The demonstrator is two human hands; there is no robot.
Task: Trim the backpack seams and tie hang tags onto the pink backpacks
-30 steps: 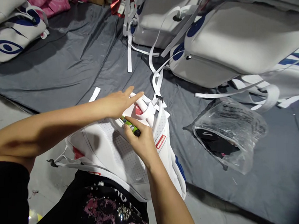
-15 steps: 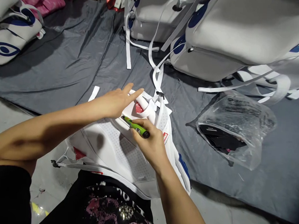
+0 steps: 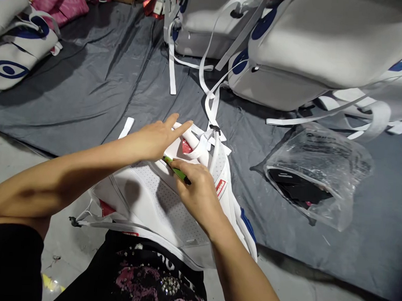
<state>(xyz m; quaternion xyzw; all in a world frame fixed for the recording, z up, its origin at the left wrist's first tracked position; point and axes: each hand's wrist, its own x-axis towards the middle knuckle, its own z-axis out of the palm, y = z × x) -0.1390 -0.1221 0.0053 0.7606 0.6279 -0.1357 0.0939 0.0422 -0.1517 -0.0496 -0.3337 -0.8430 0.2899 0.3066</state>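
A white backpack with dotted mesh padding and small red labels lies across my lap and the edge of the grey sheet. My left hand rests on its upper part, two fingers stretched out beside the rolled white handle; its other fingers are partly hidden. In my right hand is a slim green pen-shaped tool with a black end. Its far tip meets the backpack close under my left palm, and I cannot make out what kind of tool it is.
The grey sheet spreads ahead. Larger white-and-blue backpacks with loose straps stand at the back right, others at the left. A clear plastic bag holding black pieces lies on the right, and a pink bag at the far left.
My right hand has turned and closed further over the green tool, so less of it shows and its black end sits lower in the grip. My left hand stays in place.
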